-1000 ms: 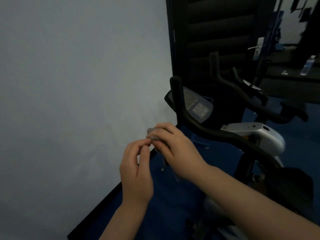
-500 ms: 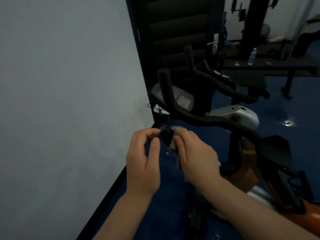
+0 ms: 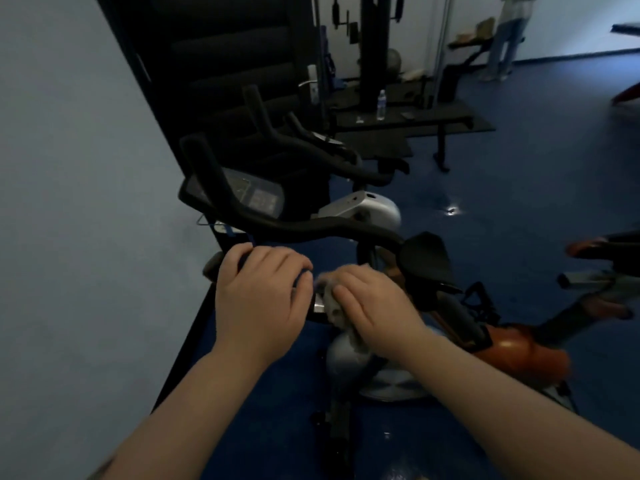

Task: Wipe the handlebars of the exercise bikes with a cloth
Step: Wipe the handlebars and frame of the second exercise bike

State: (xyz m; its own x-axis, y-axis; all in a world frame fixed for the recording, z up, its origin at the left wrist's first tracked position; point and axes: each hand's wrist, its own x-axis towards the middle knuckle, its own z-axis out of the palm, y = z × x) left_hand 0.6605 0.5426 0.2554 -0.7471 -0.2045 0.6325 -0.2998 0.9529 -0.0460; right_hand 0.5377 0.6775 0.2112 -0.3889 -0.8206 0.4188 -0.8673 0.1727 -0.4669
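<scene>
The nearest exercise bike's black handlebar (image 3: pixel 311 226) curves from an upright horn at the left toward the saddle at the right. My left hand (image 3: pixel 259 296) is curled over the handlebar's near left grip, whose grey end (image 3: pixel 212 266) sticks out beyond my fingers. My right hand (image 3: pixel 374 306) presses a crumpled grey cloth (image 3: pixel 332 306) onto the bar just right of the left hand. A second bike's handlebar (image 3: pixel 311 147) stands behind. The part of the near bar under my hands is hidden.
A pale wall (image 3: pixel 86 202) runs along the left. The bike's console (image 3: pixel 252 195) sits behind the bar, and a black saddle (image 3: pixel 422 254) at the right. Farther back stand a bench with a water bottle (image 3: pixel 381 105), a weight machine and a person (image 3: pixel 505 36). Blue floor (image 3: pixel 502 202) lies to the right.
The view swung right and down. My hands, earlier holding the cloth in the air between them, have come down onto the near handlebar: left hand gripping it, right hand pressing the cloth on it.
</scene>
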